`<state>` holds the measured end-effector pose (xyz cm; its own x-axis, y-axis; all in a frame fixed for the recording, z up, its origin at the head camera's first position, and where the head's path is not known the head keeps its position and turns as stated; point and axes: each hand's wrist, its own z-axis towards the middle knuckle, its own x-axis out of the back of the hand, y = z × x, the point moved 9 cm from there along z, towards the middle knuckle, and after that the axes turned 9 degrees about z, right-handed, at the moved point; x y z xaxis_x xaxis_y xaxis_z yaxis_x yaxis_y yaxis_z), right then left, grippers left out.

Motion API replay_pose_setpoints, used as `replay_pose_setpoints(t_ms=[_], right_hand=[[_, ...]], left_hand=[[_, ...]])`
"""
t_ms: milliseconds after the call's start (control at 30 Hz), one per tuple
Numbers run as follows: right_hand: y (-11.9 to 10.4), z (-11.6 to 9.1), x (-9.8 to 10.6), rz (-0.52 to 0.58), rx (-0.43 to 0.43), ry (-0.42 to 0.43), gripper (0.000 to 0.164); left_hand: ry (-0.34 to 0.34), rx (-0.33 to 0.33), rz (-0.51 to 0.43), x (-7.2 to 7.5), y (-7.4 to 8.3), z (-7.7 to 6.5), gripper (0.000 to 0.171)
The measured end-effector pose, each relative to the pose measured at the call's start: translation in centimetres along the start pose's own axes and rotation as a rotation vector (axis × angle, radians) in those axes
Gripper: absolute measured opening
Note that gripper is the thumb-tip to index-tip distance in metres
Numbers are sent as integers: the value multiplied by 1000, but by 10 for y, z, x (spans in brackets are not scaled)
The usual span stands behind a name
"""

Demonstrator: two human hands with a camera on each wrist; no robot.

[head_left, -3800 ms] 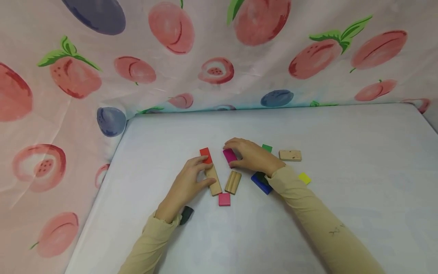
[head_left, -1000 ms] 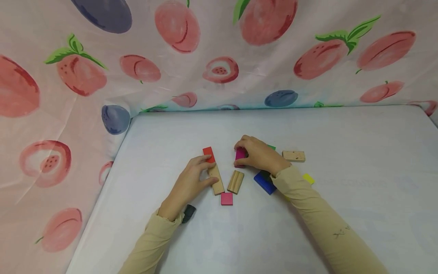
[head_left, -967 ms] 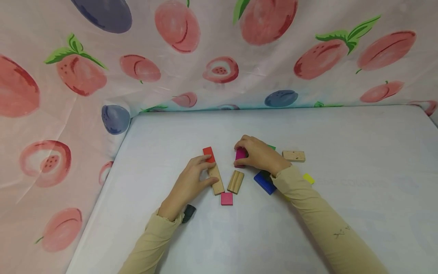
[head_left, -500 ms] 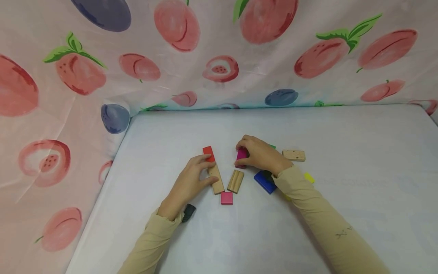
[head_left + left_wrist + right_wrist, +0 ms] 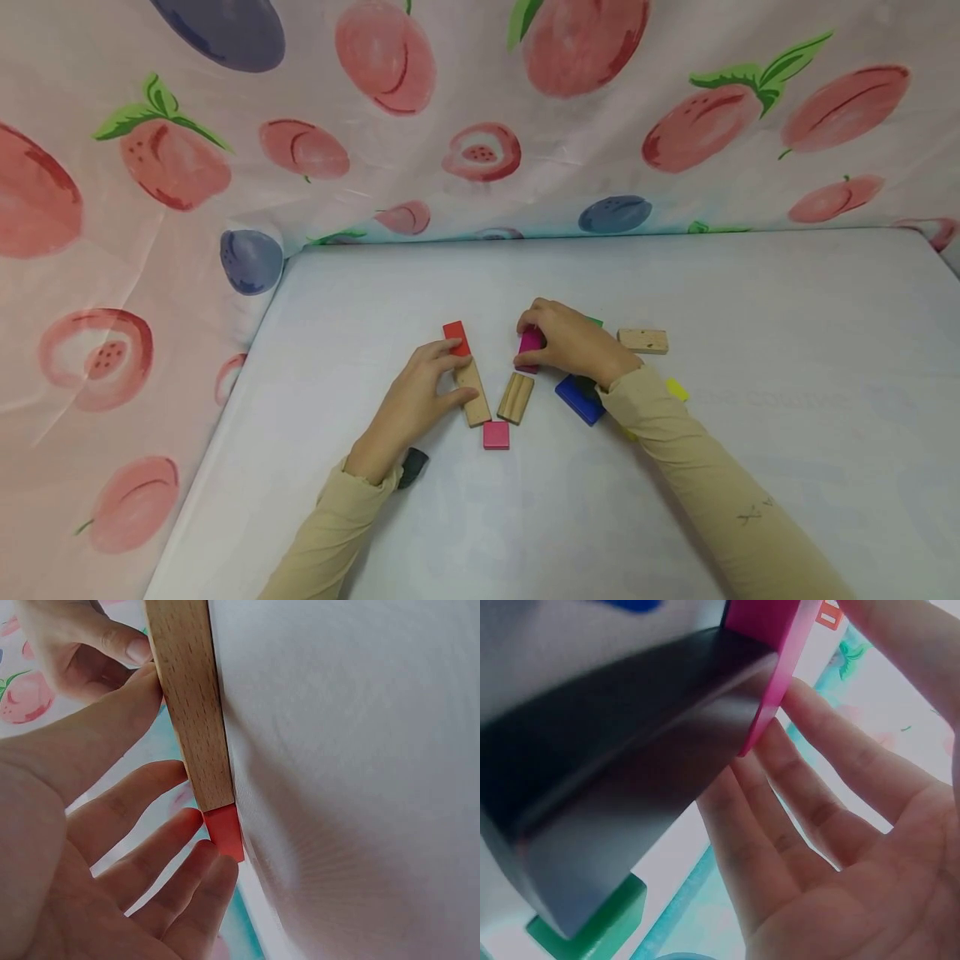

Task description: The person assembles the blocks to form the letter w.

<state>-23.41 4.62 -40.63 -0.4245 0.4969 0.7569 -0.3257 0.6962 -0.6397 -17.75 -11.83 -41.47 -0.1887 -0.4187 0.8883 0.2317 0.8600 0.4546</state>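
Note:
My left hand lies over a row of two blocks, its loosely straight fingertips touching the red block and the thumb on the plain wooden block. In the left wrist view, the red block meets the end of the wooden block. My right hand pinches a magenta block between thumb and fingers, just beyond a grooved wooden block. The right wrist view shows the magenta block against a dark, smooth, curved piece. A pink square block sits at the row's near end.
A blue block lies below my right wrist, with a yellow block farther right. The green block is partly hidden behind the hand. A pale wooden block lies to the right. Fruit-patterned cloth bounds the white table.
My right hand has moved the magenta block a little to the right and turned it since the earliest frame. The left hand stays on the red and wooden blocks.

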Motion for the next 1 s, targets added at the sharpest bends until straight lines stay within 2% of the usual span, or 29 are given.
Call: replay_pose_setpoints(t_ms=[1000], right_hand=[[-5,-4,-2,-60,17,-5,42]], left_hand=[[1,-7,8,0,0,0,48]])
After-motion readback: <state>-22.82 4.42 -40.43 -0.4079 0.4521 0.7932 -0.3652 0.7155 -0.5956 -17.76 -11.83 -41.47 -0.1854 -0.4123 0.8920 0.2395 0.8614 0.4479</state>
